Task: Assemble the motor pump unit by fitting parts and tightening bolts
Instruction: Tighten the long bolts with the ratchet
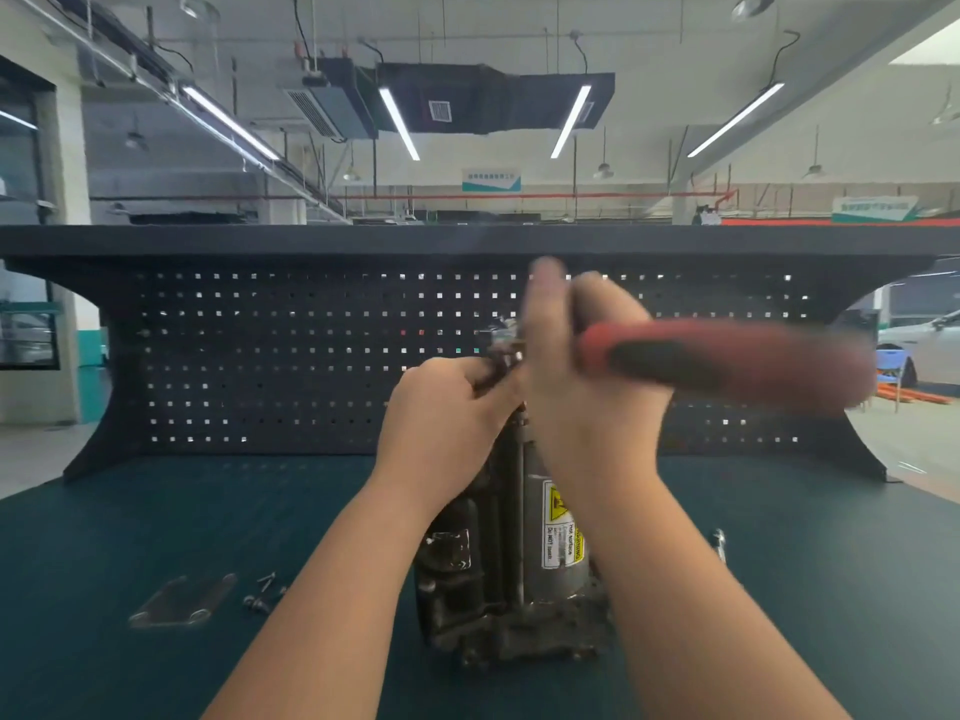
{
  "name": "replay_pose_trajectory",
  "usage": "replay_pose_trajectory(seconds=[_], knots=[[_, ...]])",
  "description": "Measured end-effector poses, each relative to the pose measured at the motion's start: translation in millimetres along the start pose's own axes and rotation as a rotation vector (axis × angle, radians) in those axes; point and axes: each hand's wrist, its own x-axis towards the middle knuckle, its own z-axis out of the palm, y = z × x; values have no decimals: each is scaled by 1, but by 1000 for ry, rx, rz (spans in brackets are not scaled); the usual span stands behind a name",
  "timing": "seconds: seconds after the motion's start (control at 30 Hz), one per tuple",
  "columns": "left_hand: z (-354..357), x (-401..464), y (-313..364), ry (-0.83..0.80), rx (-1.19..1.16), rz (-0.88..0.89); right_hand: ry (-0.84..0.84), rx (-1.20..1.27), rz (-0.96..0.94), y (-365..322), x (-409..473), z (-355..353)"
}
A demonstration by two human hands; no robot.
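Note:
The motor pump unit (511,574) stands upright on the green bench, dark and greasy, with a yellow warning label on its grey body. My left hand (441,407) grips a small metal fitting at the unit's top end. My right hand (582,366) holds a tool with a red and black handle (727,358), blurred by motion, the handle pointing right. The tool's working end lies behind my hands at the top of the unit and is hidden.
A flat metal bracket (179,600) and several loose bolts (265,592) lie on the bench at the left. A small metal part (719,543) lies to the right of the unit. A black pegboard (311,356) closes the back of the bench.

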Motion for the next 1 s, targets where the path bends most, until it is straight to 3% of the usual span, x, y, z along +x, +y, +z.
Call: replay_pose_trajectory(seconds=[0.07, 0.1, 0.27, 0.63, 1.0], knots=[[-2, 0, 3, -5, -31, 35, 236, 301, 145, 11, 2, -9], [-2, -1, 3, -17, -43, 38, 274, 387, 225, 12, 3, -12], [-3, 1, -1, -45, -49, 36, 403, 498, 462, 23, 9, -16], [1, 0, -3, 59, -97, -10, 442, 473, 469, 25, 1, -11], [0, 1, -4, 16, -66, 37, 462, 502, 483, 25, -2, -7]])
